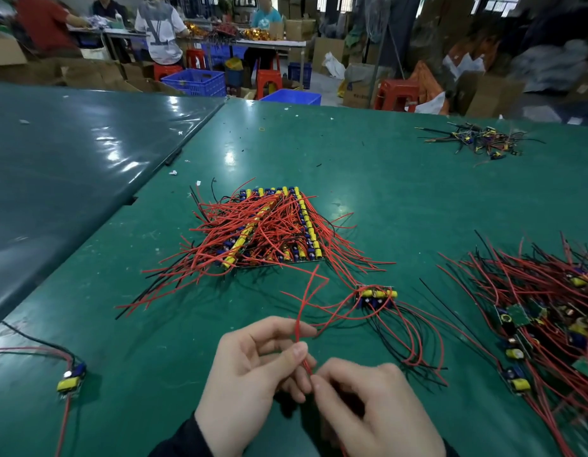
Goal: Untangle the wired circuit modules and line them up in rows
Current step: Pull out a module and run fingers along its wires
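My left hand (253, 367) and my right hand (368, 400) meet near the table's front edge. Both pinch the same red wires (301, 311), which rise from my fingers and cross above them. Any module on those wires is hidden under my hands. Beyond my hands lies a short row of modules (375, 295) with yellow and blue parts, its wires trailing toward me. Further back sits a large block of lined-up modules (276, 225) under a spread of red and black wires. A tangled heap of modules (546, 324) lies at the right.
A single module (71, 379) with red and black leads lies at the front left on the green table (401, 199). A small tangle (477, 138) sits at the far right. A dark plastic-covered table (71, 153) adjoins on the left. People, crates and stools stand behind.
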The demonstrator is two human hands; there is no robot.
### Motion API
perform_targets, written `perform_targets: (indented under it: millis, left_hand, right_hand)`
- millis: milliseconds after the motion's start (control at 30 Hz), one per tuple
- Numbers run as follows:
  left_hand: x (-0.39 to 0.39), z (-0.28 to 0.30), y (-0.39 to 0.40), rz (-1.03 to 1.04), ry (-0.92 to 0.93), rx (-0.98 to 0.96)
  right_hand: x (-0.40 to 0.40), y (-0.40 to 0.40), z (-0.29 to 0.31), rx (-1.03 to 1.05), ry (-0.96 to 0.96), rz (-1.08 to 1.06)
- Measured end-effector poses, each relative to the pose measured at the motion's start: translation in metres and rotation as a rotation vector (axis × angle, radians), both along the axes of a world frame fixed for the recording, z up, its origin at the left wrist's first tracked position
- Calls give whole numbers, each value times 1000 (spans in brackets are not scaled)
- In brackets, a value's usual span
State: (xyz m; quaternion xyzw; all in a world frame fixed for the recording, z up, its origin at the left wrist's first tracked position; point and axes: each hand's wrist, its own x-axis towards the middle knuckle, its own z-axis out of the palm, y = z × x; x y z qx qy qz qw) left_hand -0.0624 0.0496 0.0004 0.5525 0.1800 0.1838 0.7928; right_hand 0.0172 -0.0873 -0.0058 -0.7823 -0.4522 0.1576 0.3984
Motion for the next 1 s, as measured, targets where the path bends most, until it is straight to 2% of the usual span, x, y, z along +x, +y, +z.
perform_targets:
  millis: [33,67,100,200,267,400,500,567,633,767,867,1000]
  left_hand:
    - [0,0,-1,5,5,17]
    - [0,0,-1,1,11,2]
    - [0,0,-1,-8,18,-45]
    - [0,2,1,-78,9,-242]
    - [-1,5,4,-118,-17,-320]
    - [-3,7,10,-109,-63,-438]
    - [-4,10,9,-115,-128,-451]
    - [-4,11,8,-125,-158,-428]
    - [-4,11,9,-106,-137,-349]
    - [-3,14,8,-73,-98,-127]
    - [-3,14,6,-46,-51,-57]
    - [-1,11,4,36,-7,-91]
  right_hand:
    - [-1,-2,0,-36,-197,-14]
    - [-3,-3,2,-47,-275,-21]
    - [-4,-2,6,-46,-188,-15]
    - [-1,3,20,106,487,43]
    - [1,4,28,142,824,106]
    - [4,8,34,153,1204,252]
    - [5,8,35,122,1402,304]
    - [4,8,34,121,1454,333]
    - [4,9,32,117,1367,316]
    - [1,8,25,122,1025,142]
    - [-3,5,21,70,755,117]
    - [-2,-2,12,-30,-86,36]
